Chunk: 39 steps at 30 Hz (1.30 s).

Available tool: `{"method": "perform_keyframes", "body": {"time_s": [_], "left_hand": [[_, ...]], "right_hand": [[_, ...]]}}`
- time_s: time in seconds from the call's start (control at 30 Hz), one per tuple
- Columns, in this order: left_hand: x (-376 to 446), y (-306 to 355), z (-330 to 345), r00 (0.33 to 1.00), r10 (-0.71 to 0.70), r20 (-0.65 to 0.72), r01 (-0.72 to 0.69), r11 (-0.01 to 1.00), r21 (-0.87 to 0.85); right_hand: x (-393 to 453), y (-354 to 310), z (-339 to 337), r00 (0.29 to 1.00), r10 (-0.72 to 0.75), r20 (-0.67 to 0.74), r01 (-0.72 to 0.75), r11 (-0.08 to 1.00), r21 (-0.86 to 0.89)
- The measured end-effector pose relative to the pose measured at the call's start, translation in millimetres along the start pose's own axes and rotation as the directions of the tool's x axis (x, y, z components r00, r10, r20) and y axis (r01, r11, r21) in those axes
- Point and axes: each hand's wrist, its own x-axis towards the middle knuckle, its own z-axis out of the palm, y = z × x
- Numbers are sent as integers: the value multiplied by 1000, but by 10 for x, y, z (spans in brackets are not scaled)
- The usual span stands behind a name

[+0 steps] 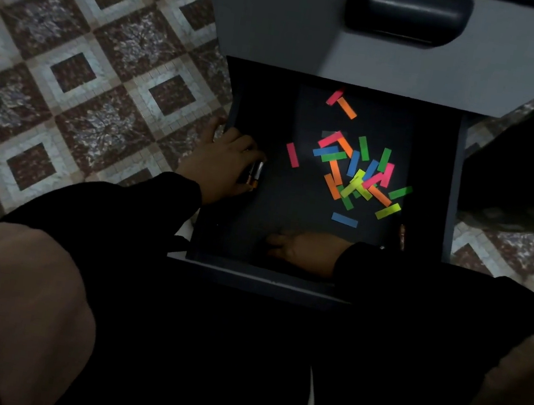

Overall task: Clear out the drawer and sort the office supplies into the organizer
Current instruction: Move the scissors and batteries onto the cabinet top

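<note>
**Hands and open drawer: contents on view**

Left hand (221, 161): reaches over the drawer's left wall, fingers curled round small cylindrical batteries (255, 174) with metallic grey bodies and orange ends; how many it holds cannot be told. Black sleeve to the wrist.

Right hand (304, 247): lies low in the near part of the drawer, in deep shadow, fingers pointing left. Whether it is spread or holding anything cannot be told. Black sleeve to the wrist.

Drawer (435, 179): pulled open from a grey cabinet, dark walls and a flat, matt black floor. Above it, a closed grey drawer front (285, 24) with a dark recessed oval handle (408, 13).

Contents:
- Sticky paper flags (358, 174): thin flat rectangular strips in neon pink, orange, green, blue and yellow, most heaped crosswise right of centre.
- One pink flag (292, 155) lying alone left of the heap.
- A pink and an orange flag (342, 102) overlapping near the back.
- One blue flag (344, 220) flat on the floor on the near side of the heap.
- A slim copper-toned object (402, 236) against the right wall, too dim to identify.

Surroundings: tiled floor (81, 70) with a mosaic pattern of pale diamond frames round mottled brown squares. A dark bag-like shape (533, 172) with a white tag stands right of the cabinet.
</note>
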Motion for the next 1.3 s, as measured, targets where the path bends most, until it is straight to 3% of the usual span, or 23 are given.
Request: {"method": "perform_keyframes", "body": {"time_s": [0.27, 0.53, 0.7, 1.07, 1.3], "left_hand": [[-4, -3, 12, 999, 20, -43, -19, 1000, 11], [14, 47, -112, 1000, -7, -3, 7, 1000, -16], [26, 187, -397, 997, -17, -74, 10, 996, -92], [-6, 311, -1556, 909, 76, -411, -102, 994, -41], [112, 249, -2361, 873, 27, -487, -90, 990, -107]], "right_hand": [[-149, 114, -47, 970, 229, -86, -222, 971, 89], [-497, 376, -229, 794, 544, -271, -441, 822, 360], [-802, 354, -482, 714, 563, -416, -405, 817, 410], [-1650, 77, -1591, 621, 512, -593, -468, 849, 243], [-2069, -20, -2366, 561, 492, -665, -481, 848, 221]]}}
